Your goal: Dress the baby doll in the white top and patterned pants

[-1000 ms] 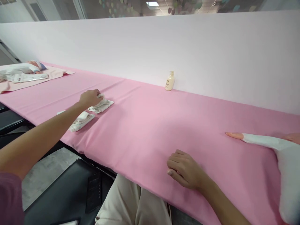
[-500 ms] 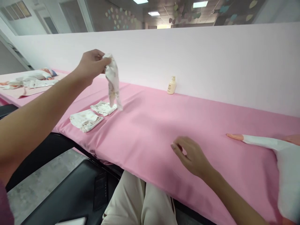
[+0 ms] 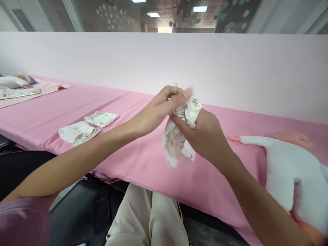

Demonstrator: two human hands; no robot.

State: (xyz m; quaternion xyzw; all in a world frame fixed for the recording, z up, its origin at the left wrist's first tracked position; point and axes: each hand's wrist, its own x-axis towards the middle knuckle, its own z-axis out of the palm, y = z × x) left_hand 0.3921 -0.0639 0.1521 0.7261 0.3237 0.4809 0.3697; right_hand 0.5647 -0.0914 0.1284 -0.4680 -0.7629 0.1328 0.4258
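Note:
Both my hands meet over the middle of the pink-covered table, on a small white printed baby garment point(image 3: 193, 111). My right hand point(image 3: 205, 133) grips its bunched upper part, thumb toward me. At the top edge, my left hand point(image 3: 167, 104) has its fingers closed on the cloth; the fingertips are slightly blurred. Two soft ends of the garment hang below the hands, above the table. Its exact kind is hard to make out. To the right lies a baby doll point(image 3: 284, 167) in a white suit, partly behind my right forearm.
Two folded printed cloths, a nearer one point(image 3: 78, 132) and a farther one point(image 3: 101, 119), lie on the pink sheet point(image 3: 143, 150). Another doll point(image 3: 15, 82) rests on a mat far left. Behind my hands, only a bottle's pump top point(image 3: 176, 84) shows. A black chair point(image 3: 74, 212) stands below left.
My left hand has brought the garment from the left to the middle. My right hand has risen from above the table and taken hold of it. The view has turned right.

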